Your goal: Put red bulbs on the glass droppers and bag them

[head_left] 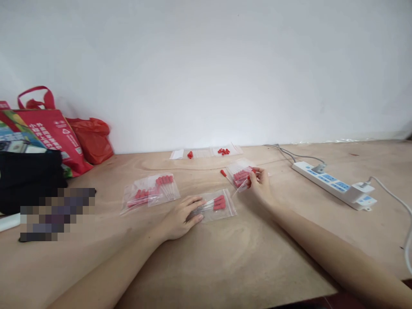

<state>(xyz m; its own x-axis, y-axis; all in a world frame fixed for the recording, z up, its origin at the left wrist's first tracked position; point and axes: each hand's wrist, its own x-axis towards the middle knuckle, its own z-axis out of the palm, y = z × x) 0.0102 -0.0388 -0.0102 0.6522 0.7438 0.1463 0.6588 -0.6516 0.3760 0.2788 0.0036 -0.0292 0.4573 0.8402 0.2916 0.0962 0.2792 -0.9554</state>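
Bag [216, 207] end under left hand [182, 216]

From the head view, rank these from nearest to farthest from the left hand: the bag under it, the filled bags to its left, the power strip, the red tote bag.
1. Clear bag of droppers: under the left hand, fingers pressing on it.
2. Filled bags: just left, toward the wall.
3. Red tote bag: far left, by the wall.
4. Power strip: far right.

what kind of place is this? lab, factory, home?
Probably an informal packing bench, not a lab: bare plywood table against a blank wall, shopping bags piled at the left, a power strip lying loose. The left hand presses a zip bag of red-capped droppers; the right hand picks up loose ones.
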